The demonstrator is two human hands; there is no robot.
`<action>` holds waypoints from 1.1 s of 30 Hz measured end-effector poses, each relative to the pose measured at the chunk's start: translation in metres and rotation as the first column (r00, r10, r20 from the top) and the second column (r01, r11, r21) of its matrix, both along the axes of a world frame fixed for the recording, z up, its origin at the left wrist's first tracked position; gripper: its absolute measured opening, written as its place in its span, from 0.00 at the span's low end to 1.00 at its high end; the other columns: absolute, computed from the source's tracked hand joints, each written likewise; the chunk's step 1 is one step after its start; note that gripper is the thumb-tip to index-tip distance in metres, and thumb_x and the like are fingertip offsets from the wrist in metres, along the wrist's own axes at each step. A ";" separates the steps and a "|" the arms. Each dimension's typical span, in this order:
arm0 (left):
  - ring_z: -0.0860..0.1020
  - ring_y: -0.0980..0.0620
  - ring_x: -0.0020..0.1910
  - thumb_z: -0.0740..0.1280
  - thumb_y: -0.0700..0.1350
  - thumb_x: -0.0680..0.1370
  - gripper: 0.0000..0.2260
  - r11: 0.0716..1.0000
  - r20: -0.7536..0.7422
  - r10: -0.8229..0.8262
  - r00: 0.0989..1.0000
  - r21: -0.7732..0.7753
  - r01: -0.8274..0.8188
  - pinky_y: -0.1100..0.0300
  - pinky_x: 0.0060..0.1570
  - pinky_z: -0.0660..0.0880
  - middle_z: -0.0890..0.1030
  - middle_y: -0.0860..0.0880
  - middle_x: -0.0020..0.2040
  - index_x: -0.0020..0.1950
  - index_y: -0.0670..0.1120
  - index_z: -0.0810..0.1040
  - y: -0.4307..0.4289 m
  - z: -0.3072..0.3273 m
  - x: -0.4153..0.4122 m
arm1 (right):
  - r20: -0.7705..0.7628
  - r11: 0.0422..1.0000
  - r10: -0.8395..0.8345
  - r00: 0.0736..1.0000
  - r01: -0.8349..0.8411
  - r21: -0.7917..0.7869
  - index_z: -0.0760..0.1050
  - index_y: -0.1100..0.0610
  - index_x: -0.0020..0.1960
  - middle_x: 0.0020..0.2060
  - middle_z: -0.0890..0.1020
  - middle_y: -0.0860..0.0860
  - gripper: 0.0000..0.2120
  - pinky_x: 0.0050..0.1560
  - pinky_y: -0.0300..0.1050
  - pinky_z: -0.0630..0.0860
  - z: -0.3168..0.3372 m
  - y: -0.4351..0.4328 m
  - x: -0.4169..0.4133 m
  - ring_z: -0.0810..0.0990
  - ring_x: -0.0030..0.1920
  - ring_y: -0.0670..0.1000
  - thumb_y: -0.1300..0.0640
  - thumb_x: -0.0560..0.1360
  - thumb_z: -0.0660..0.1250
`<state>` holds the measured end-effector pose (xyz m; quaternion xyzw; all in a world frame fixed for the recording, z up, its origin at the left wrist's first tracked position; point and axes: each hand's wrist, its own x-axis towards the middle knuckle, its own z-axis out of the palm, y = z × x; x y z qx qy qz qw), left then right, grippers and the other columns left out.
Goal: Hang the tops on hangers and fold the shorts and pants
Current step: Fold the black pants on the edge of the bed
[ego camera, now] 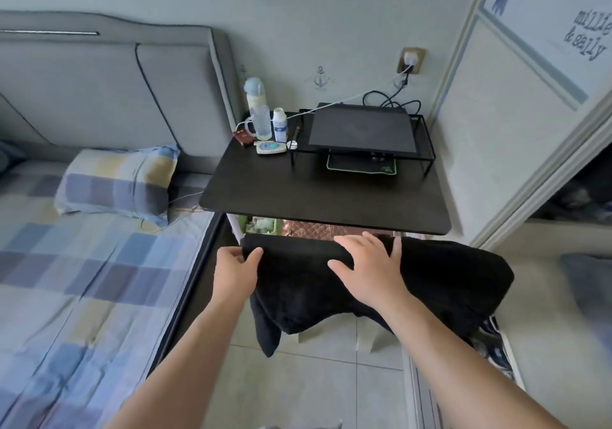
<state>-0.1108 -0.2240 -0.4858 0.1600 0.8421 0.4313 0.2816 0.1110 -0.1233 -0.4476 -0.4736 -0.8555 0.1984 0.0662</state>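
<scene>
Black fuzzy garment [430, 279] is draped before the desk [331, 196], pinched by the left hand [235, 271], pressed by the right hand [371, 269], fingers spread.

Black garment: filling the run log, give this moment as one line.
left hand grips black garment edge | right hand flat on top | garment draped before black desk

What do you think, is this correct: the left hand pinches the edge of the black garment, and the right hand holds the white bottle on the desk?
The head view shows the right hand lying flat on the black garment, away from the white bottle on the desk. The left hand does pinch the garment's edge.
</scene>
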 end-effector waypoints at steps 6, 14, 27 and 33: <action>0.73 0.50 0.37 0.66 0.57 0.80 0.18 0.986 0.067 -0.169 0.983 0.001 0.169 0.57 0.38 0.70 0.74 0.46 0.38 0.43 0.42 0.73 -0.004 0.009 -0.015 | 0.011 0.997 0.078 0.997 -0.078 -0.003 0.66 0.39 0.74 0.73 0.69 0.39 0.23 0.77 0.65 0.42 0.008 -0.017 -0.043 0.61 0.77 0.47 0.39 0.81 0.60; 0.81 0.50 0.40 0.66 0.49 0.81 0.12 0.826 0.144 -0.323 0.935 0.526 0.204 0.52 0.43 0.81 0.82 0.46 0.39 0.41 0.47 0.81 -0.004 0.113 -0.039 | -0.305 0.982 0.162 0.938 -0.124 0.140 0.81 0.47 0.61 0.55 0.83 0.40 0.12 0.71 0.57 0.66 0.052 -0.028 -0.080 0.79 0.58 0.45 0.47 0.81 0.64; 0.83 0.45 0.45 0.67 0.47 0.81 0.10 0.521 -0.160 -0.094 0.983 0.833 0.186 0.44 0.51 0.81 0.84 0.41 0.43 0.42 0.48 0.85 -0.099 0.337 -0.186 | -0.617 0.855 0.503 0.605 -0.243 0.459 0.81 0.54 0.46 0.31 0.78 0.42 0.11 0.36 0.46 0.73 0.257 -0.085 -0.248 0.75 0.32 0.45 0.51 0.81 0.66; 0.85 0.45 0.47 0.65 0.47 0.83 0.12 0.551 -0.167 0.007 0.986 0.823 0.135 0.48 0.47 0.83 0.86 0.42 0.47 0.46 0.47 0.85 -0.180 0.418 -0.267 | -0.569 0.713 0.696 0.438 -0.331 0.618 0.72 0.38 0.35 0.30 0.76 0.32 0.17 0.36 0.28 0.68 0.320 -0.151 -0.355 0.75 0.33 0.38 0.53 0.80 0.68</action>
